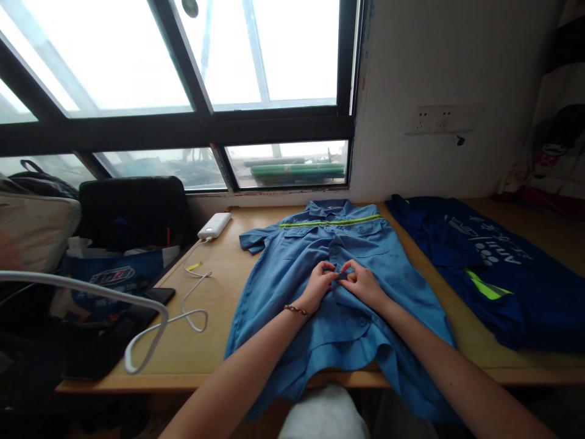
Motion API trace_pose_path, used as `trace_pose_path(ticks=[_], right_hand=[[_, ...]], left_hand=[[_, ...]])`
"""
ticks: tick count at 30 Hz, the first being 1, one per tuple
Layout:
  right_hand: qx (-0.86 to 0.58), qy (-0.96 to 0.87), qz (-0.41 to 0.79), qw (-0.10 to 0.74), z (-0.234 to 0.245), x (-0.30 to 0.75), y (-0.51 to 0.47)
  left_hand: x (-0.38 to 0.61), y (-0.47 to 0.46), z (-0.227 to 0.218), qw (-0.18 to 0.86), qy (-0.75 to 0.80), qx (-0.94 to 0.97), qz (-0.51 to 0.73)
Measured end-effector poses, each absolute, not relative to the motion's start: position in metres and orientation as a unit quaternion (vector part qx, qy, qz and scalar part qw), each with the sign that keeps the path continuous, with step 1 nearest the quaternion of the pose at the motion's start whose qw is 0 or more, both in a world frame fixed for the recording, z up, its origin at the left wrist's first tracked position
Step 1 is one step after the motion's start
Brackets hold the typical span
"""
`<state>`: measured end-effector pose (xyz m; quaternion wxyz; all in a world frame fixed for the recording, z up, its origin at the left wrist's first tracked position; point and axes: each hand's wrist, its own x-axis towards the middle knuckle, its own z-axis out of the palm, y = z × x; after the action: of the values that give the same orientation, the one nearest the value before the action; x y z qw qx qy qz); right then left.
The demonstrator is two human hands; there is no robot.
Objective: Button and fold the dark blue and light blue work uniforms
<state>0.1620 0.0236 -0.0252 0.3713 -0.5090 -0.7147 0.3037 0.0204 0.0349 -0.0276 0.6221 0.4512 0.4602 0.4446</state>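
Observation:
A light-blue work shirt (287, 286) with short sleeves and a yellow-green stripe across the chest lies front up, its collar toward the window and its hem hanging over the table's near edge. At the middle of its button placket, my left hand (321, 281) pinches the cloth from the left. Opposite it, my right hand (362, 283) grips the placket edge, fingertips nearly meeting the left ones. Any button between the fingers is hidden. One button (334, 250) shows above my hands and another (362, 321) below them.
A dark-blue garment (457, 244) with white print lies on the right of the wooden table (219, 341). On the left are a white power bank (214, 225) with a looping white cable (155, 338) and a dark phone (161, 295). A black chair (134, 210) stands beyond.

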Motion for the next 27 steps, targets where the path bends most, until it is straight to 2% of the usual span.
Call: trace_pose_path(ticks=[16,27], right_hand=[[-0.465,-0.722,0.347,0.376,-0.0249,0.1625,0.0226],[-0.461,-0.75,0.296,0.371,-0.0204,0.1636,0.0196]], left_hand=[[0.0212,0.0329,-0.0263,0.614,0.419,0.474,0.472],[0.0211,0.0322,-0.0278,0.615,0.414,0.461,0.489]])
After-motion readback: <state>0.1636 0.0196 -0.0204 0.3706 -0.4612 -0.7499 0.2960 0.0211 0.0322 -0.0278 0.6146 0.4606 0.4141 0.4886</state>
